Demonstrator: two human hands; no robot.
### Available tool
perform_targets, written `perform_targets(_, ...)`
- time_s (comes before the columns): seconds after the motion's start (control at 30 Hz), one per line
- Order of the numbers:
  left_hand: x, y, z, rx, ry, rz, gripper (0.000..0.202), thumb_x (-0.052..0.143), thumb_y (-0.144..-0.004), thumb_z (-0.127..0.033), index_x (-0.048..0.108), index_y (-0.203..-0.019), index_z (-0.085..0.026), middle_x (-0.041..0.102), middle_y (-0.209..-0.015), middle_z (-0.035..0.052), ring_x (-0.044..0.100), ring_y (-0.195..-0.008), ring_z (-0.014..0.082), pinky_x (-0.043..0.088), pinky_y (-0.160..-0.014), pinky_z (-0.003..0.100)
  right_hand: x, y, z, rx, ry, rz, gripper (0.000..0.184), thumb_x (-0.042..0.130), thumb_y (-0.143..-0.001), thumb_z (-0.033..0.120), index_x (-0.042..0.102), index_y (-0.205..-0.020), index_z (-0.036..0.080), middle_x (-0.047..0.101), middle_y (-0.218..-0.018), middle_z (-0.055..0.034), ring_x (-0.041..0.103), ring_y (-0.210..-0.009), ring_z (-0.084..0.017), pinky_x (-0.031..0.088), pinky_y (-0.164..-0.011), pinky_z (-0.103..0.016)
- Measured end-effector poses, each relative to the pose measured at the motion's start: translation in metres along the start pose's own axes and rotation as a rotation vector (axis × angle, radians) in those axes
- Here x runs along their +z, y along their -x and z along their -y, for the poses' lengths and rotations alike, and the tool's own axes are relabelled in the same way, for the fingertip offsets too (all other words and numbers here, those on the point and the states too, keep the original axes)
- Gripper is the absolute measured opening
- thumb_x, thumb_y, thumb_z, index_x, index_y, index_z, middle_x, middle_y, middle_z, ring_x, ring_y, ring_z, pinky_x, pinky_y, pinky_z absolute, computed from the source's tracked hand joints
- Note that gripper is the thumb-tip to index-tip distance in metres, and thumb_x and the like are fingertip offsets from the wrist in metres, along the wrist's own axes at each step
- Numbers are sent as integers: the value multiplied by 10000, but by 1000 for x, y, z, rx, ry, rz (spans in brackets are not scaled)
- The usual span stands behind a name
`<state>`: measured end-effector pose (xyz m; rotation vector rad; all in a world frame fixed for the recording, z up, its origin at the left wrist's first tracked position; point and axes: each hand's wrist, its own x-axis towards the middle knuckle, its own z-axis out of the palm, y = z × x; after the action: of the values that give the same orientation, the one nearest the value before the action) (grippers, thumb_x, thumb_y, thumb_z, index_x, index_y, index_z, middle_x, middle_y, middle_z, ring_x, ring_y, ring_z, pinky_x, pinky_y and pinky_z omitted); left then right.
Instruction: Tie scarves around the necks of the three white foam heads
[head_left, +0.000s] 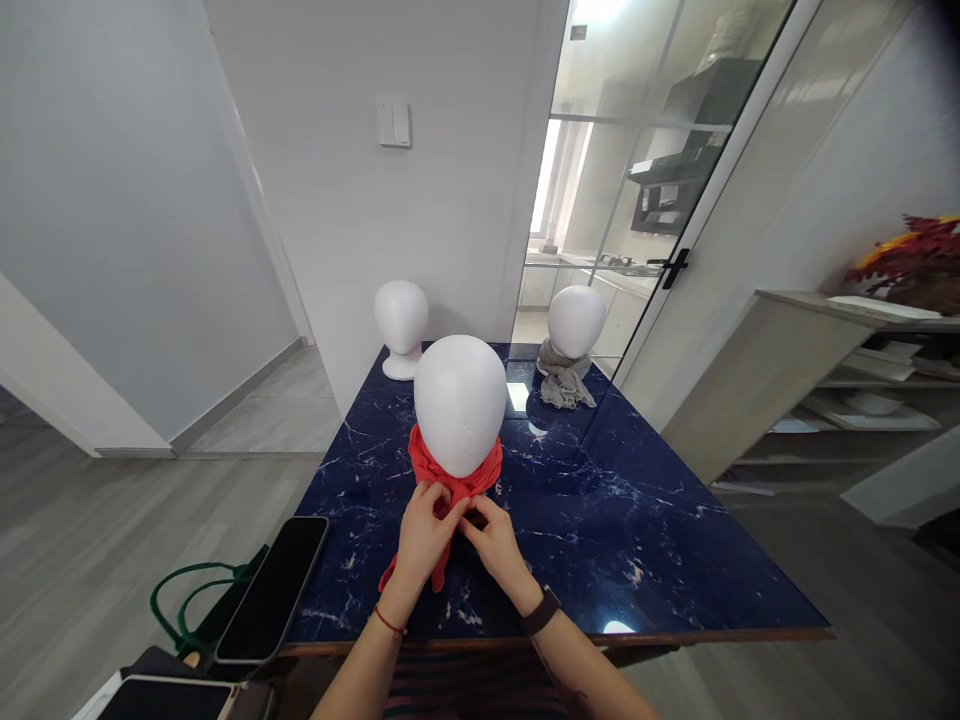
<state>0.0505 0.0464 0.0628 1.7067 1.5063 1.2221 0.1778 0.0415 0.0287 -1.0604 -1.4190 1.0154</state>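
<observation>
A white foam mannequin head (460, 405) stands on the blue marbled table, with a red scarf (424, 460) wrapped around its neck. My left hand (429, 525) and my right hand (489, 535) meet at the front of the neck, fingers pinched on the scarf. Below my left hand, the scarf's loose ends hang down onto the tabletop. The fingers partly cover the spot where the cloth gathers, so I cannot tell whether it is knotted.
Behind stands a bare foam head (401, 318) at the left, and another foam head (576, 320) wearing a grey scarf (564, 378) at the right. A phone (274, 590) lies at the table's left edge. A glass door (637, 150) borders the far right.
</observation>
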Motion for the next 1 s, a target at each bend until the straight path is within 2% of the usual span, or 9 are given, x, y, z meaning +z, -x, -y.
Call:
perform_targets(0.17, 1, -4, 11, -37, 191, 13, 206, 556, -781, -321, 589, -630, -185, 500, -752, 11, 499, -704, 155, 390, -674, 268, -6, 0, 2, -45, 5, -22, 145, 625, -779, 318, 590, -714, 193, 575, -793, -11, 538, -737, -151, 429, -693, -261)
perform_targets(0.37, -6, -6, 30, -186, 478, -16, 206, 586, -742, -320, 530, -610, -172, 465, -632, -26, 435, -636, 124, 339, -629, 237, -17, -5, -19, 54, -176, -227, 176, 602, -752, 295, 491, -664, 191, 620, -879, -37, 579, -829, -168, 446, -766, -285)
perform_targets(0.5, -9, -4, 34, -172, 408, 21, 217, 613, -733, -345, 530, -640, -167, 487, -641, -22, 439, -622, 121, 342, -611, 237, -16, -3, -22, 106, -85, -173, 176, 644, -691, 282, 495, -662, 193, 556, -663, 21, 530, -628, -134, 434, -621, -245)
perform_targets(0.57, -11, -2, 30, -144, 345, 28, 230, 592, -768, -382, 532, -687, -175, 501, -676, -19, 457, -635, 126, 360, -618, 242, -14, -2, -16, 104, -102, -153, 176, 657, -680, 302, 530, -726, 189, 557, -678, 23, 527, -623, -132, 431, -607, -239)
perform_targets(0.63, -13, -2, 23, -98, 249, -35, 250, 548, -808, -416, 542, -714, -185, 507, -728, -8, 479, -679, 139, 383, -652, 257, -12, -3, -8, 106, -136, -158, 205, 633, -720, 362, 566, -783, 179, 587, -739, -2, 543, -674, -144, 434, -632, -243)
perform_targets(0.73, -12, -3, 10, -6, 69, -130, 263, 558, -802, -433, 560, -691, -195, 505, -814, 17, 506, -777, 170, 413, -750, 298, -9, -6, -1, 148, -98, -151, 313, 589, -768, 469, 607, -746, 157, 595, -700, -18, 520, -659, -148, 414, -624, -249)
perform_targets(0.83, -7, -8, -1, 73, -53, -109, 184, 588, -778, -374, 576, -704, -206, 502, -873, 39, 518, -855, 207, 419, -826, 349, -5, -10, -1, 108, -48, -112, 351, 582, -777, 493, 600, -679, 157, 562, -643, -2, 468, -620, -132, 389, -613, -244)
perform_targets(0.93, -3, -13, -4, 121, -36, -65, 124, 534, -796, -282, 601, -720, -211, 524, -899, 55, 528, -879, 218, 420, -835, 361, -4, -11, -3, 52, -31, -132, 362, 544, -805, 491, 574, -649, 166, 522, -628, 12, 431, -611, -121, 374, -600, -234)
perform_targets(1.0, -2, -16, 0, 97, 65, -101, 156, 509, -807, -282, 597, -701, -209, 545, -855, 43, 533, -827, 197, 428, -789, 333, -6, -10, -5, 67, -23, -186, 369, 531, -809, 496, 559, -638, 170, 507, -620, 15, 423, -603, -118, 373, -586, -229)
